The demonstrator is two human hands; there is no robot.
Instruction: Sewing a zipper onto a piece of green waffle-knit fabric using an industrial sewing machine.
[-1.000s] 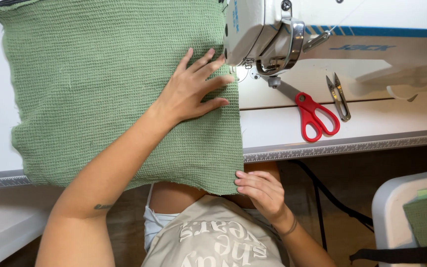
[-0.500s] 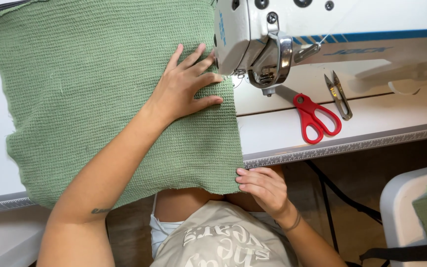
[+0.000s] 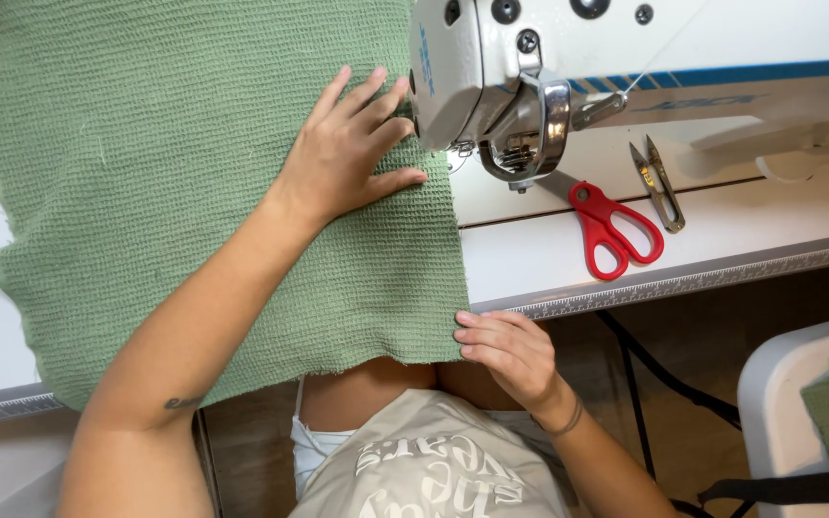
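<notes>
Green waffle-weave cloth (image 3: 194,192): spread flat over the left half of the white worktop (image 3: 722,230), its near edge hanging over the worktop's front edge, its right edge running toward the needle of the sewing machine (image 3: 491,86).

Left hand (image 3: 347,158): palm down on the cloth just beside the machine head, fingers (image 3: 376,96) spread wide and pressing flat, gripping nothing. Against a second ago it sits closer to the machine, and the cloth's right edge now reaches further under the head; judged, the cloth is being fed along the seam line.

Right hand (image 3: 510,350): at the front edge of the worktop, fingers (image 3: 472,331) narrow, pinching the cloth's near right corner, much as before.

Red-handled scissors (image 3: 611,230): lying on the worktop right of the machine head, untouched.

Small thread snips (image 3: 659,182): just beyond the scissors, apart from them.

Grey bin (image 3: 798,412): lower right, off the worktop, holding more green cloth.
</notes>
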